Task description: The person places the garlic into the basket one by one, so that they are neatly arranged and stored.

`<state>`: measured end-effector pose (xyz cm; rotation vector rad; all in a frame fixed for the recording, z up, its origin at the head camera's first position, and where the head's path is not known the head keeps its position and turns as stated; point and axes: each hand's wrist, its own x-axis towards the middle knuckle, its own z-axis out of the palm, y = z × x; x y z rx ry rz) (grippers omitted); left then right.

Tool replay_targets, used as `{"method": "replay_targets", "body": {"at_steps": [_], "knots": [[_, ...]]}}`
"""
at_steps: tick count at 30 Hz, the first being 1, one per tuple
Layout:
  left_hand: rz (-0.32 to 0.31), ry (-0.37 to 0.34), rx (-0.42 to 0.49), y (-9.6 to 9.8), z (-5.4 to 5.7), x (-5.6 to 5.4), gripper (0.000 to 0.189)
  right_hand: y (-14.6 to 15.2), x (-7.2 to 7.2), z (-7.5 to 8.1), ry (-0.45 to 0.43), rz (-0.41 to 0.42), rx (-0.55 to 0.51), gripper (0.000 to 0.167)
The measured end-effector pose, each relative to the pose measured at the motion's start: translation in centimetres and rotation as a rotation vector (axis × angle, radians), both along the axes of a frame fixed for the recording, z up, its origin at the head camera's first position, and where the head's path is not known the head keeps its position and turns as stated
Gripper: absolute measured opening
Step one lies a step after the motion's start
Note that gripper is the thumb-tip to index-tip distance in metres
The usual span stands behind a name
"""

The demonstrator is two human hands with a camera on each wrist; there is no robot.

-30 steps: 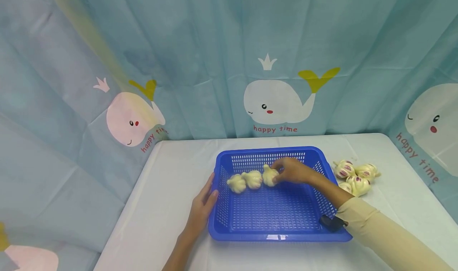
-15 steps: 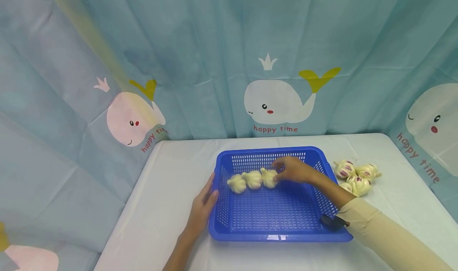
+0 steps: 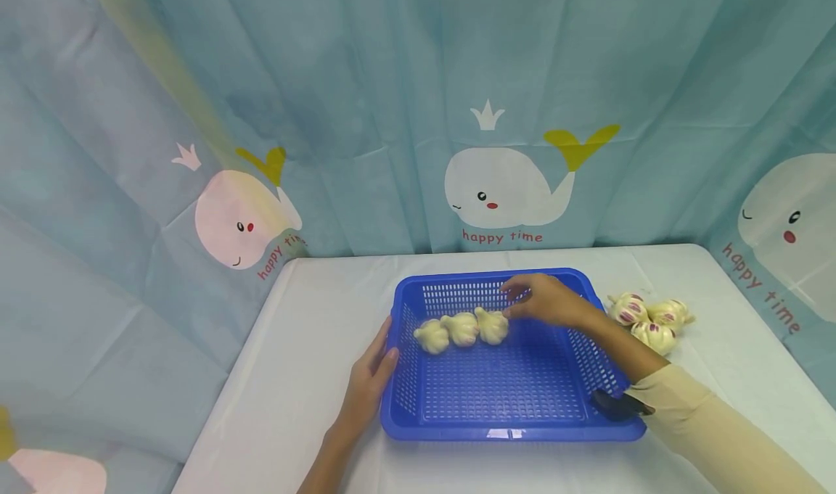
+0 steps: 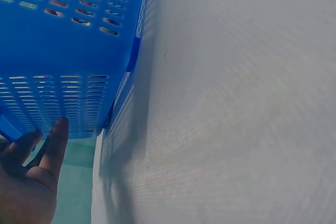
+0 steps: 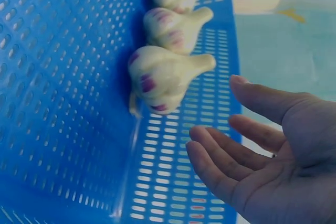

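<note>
Three garlic bulbs lie in a row along the far side of a blue plastic basket (image 3: 503, 434): a left bulb (image 3: 432, 336), a middle bulb (image 3: 462, 329) and a right bulb (image 3: 493, 326). In the right wrist view the nearest bulb (image 5: 160, 77) shows purple patches, and my right hand (image 5: 278, 156) is apart from it with parted fingers and nothing held. The head view has that right hand (image 3: 545, 302) just right of the row, over the basket. My left hand (image 3: 367, 381) touches the basket's left wall, its fingers extended along the outside, as the left wrist view (image 4: 31, 174) also shows.
On the white table (image 3: 313, 320), right of the basket, more garlic bulbs (image 3: 653, 336) sit in a cluster, partly behind the right arm. A dark wrist device (image 3: 617, 405) hangs under the sleeve near the basket's front right corner. A whale-print curtain (image 3: 366, 189) stands behind.
The right hand has let go of the right bulb, which now leans beside the middle one. That hand has risen slightly and moved right. The left hand has stayed put.
</note>
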<state>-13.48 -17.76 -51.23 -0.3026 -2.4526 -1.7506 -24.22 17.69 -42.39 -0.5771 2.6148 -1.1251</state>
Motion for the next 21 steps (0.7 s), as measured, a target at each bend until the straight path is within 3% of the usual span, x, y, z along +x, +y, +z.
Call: {"method": "replay_targets", "body": {"at_steps": [10,21], "knots": [[-0.01,0.001,0.008,0.0,-0.1,0.0,0.058,2.0,1.1,1.9,0.0,-0.033,-0.071,0.054],[-0.005,-0.006,0.006,0.0,0.0,0.0,0.058,3.9,2.7,3.4,0.046,-0.066,-0.071,0.059]]}}
